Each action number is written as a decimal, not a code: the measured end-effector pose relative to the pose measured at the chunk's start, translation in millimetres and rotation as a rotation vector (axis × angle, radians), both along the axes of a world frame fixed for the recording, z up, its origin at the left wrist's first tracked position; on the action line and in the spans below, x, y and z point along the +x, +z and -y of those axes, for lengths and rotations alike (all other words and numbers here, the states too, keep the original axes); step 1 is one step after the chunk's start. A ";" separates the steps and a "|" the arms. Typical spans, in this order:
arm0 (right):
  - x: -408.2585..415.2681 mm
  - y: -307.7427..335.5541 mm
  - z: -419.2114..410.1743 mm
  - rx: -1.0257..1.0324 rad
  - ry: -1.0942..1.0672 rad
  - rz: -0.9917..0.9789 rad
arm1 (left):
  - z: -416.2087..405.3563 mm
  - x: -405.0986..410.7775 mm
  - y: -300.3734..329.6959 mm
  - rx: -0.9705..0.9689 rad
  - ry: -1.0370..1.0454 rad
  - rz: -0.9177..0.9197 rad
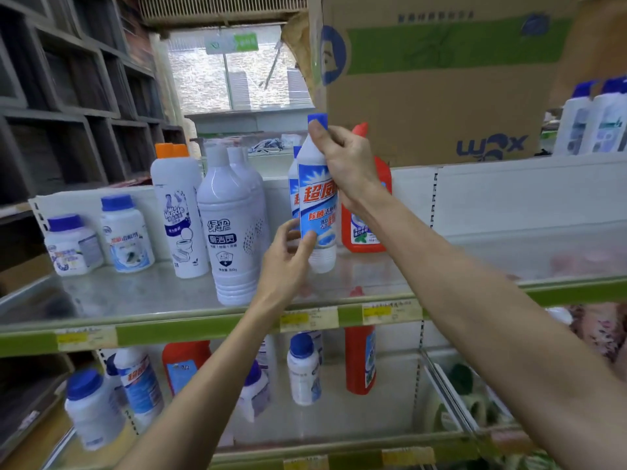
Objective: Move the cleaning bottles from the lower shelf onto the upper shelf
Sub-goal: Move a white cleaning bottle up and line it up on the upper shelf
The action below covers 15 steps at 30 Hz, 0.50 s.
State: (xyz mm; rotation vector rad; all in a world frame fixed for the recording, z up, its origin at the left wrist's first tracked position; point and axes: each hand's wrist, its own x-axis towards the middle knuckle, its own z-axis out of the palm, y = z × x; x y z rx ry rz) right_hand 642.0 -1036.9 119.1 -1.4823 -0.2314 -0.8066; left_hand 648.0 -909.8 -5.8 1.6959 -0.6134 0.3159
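Bottle (317, 212) upright over upper shelf (142, 293), base near the surface, between white bottle (230, 228) and red bottle (366, 228). Right hand (342, 164) grips its neck; left hand (288, 259) pinches its lower body. Bare shelf surface at front edge and right.

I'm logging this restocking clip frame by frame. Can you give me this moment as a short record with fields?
held item: blue-capped cleaning bottle, upright, just above the upper shelf
right hand: grips the bottle's neck, below the cap
left hand: fingers pinch the bottle's lower label
neighbours: red bottle behind it, white bottle to its left
lower shelf: several bottles still standing, among them a tall red bottle
task state: unfinished
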 end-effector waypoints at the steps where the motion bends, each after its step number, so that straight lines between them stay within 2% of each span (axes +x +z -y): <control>1: 7.7 -2.4 -0.3 -0.019 -0.015 0.000 | -1.7 4.8 -2.8 0.056 0.024 0.011; 6: 44.2 -8.3 0.4 -0.061 -0.075 -0.036 | -3.6 10.5 -4.4 0.245 0.046 0.016; 15: 72.7 -26.7 1.0 -0.014 -0.066 -0.094 | -1.0 20.7 -0.4 0.302 0.069 -0.051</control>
